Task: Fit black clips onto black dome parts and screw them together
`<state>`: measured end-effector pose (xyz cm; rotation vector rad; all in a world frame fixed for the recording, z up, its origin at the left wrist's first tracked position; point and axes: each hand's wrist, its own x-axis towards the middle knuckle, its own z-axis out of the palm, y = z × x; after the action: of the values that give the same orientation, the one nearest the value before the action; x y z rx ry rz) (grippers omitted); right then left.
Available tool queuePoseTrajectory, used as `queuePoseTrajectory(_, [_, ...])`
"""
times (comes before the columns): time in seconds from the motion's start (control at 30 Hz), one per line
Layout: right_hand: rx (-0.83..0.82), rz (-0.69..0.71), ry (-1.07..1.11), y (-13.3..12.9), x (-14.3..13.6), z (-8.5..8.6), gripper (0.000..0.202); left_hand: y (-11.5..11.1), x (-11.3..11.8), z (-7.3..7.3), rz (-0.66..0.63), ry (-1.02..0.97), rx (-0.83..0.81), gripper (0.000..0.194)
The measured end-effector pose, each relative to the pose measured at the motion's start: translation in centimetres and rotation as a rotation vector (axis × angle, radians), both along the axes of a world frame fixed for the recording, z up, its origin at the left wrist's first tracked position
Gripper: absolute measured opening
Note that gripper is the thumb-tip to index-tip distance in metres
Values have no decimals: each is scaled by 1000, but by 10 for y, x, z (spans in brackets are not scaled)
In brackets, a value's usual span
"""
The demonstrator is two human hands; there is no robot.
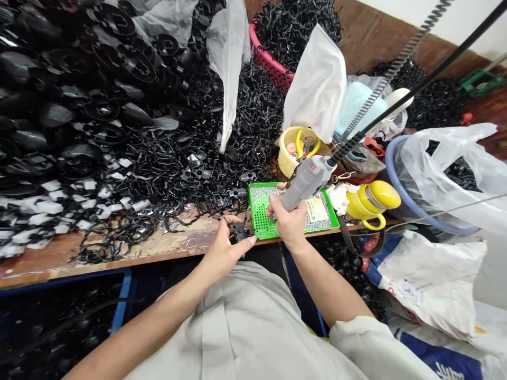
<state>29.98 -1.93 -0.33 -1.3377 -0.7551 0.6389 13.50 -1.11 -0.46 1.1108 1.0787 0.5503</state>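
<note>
My right hand (pixel 291 214) is wrapped round a grey electric screwdriver (pixel 304 182) that hangs from a coiled cord. The screwdriver's tip is hidden behind the hand, above a green tray (pixel 261 233) spread with many small screws. At the edge of the bench my left hand (pixel 229 240) grips a small black plastic part (pixel 238 232) between thumb and fingers. That part sits just left of the tray. More black plastic parts (pixel 237 193) lie at the tray's left side.
A heap of thin black pieces (pixel 174 153) covers the bench behind my hands. Behind the tray stands a yellow tub (pixel 287 158) holding yellow-handled pliers (pixel 307 145). To the right are a yellow flask (pixel 368 201) and a blue basin (pixel 390 163). Blue crates (pixel 121 301) sit below the bench.
</note>
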Motion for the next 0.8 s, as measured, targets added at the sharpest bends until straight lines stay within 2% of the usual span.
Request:
queuePoseTrajectory(0.13, [-4,-8,-7,0,0,2,40,3,2,-2,-75,36,-1,46])
queuePoseTrajectory(0.47, [20,-15,-30,-2,-2,6,34,3,2,3,-6,-6,-11,43])
queuePoseTrajectory(0.63, [168,-102,34,3,-16,28,33,3,2,3,3,-41,-29,43])
queuePoseTrajectory(0.8, [200,46,153,11,-47,48,35,3,3,1,-38,-44,-6,41])
